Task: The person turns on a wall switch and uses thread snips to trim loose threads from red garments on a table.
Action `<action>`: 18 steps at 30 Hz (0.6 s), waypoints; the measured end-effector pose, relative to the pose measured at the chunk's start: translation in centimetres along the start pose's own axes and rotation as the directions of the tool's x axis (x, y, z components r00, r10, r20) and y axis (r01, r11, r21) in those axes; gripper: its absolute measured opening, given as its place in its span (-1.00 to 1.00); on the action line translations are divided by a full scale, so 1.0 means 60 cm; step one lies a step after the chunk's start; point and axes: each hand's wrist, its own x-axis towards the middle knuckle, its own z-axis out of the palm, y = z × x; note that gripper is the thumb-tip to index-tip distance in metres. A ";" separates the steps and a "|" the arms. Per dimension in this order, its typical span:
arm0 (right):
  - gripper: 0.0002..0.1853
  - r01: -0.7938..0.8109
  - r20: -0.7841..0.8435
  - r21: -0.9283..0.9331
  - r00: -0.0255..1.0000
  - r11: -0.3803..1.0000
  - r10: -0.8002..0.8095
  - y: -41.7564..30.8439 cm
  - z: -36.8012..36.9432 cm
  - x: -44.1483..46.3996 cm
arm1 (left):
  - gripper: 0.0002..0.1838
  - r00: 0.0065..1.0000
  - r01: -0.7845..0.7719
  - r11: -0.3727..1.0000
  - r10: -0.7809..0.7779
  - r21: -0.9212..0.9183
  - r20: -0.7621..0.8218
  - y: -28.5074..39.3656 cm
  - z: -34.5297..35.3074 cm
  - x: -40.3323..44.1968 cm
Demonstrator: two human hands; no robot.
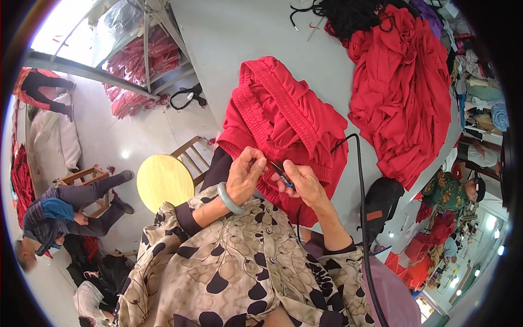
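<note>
In my right hand (306, 184) is a small pair of thread snips (283, 175) with dark blades and a blue handle. The blades point up and left, toward my left hand (245, 173), which wears a pale bangle (230, 199). My left thumb and fingertips are pinched together close to the blades; whatever they hold is too small to make out. Beneath both hands, a red garment (283, 111) with a gathered elastic waistband lies bunched over the table edge and my lap. A black cord (360, 196) loops past my right hand.
On the grey table (234, 32), a big heap of red garments (400, 92) lies at the right, with black cords (348, 16) beyond it. A round wooden stool (165, 184) stands at my left. Other people (71, 210) sit on both sides. Bagged red garments (144, 65) fill a rack.
</note>
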 end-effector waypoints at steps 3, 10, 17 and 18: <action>-0.47 0.011 -0.007 -0.058 1.000 0.998 -0.012 -0.004 0.000 0.011 | -0.91 0.999 -0.013 1.000 0.013 0.009 0.046 -0.004 -0.004 -0.002; -0.47 -0.023 -0.042 0.001 0.999 1.000 0.023 -0.016 -0.004 0.015 | -0.92 0.998 0.017 0.998 -0.013 -0.065 0.067 -0.008 -0.009 -0.001; -0.52 0.010 -0.031 -0.002 0.999 1.000 -0.010 0.002 -0.005 0.018 | -0.93 0.994 0.013 0.997 -0.003 -0.082 0.113 -0.025 -0.020 -0.002; -0.54 0.033 -0.033 -0.029 0.999 0.999 -0.034 0.008 -0.007 0.019 | -0.92 0.993 0.006 0.997 0.003 -0.076 0.118 -0.027 -0.020 -0.002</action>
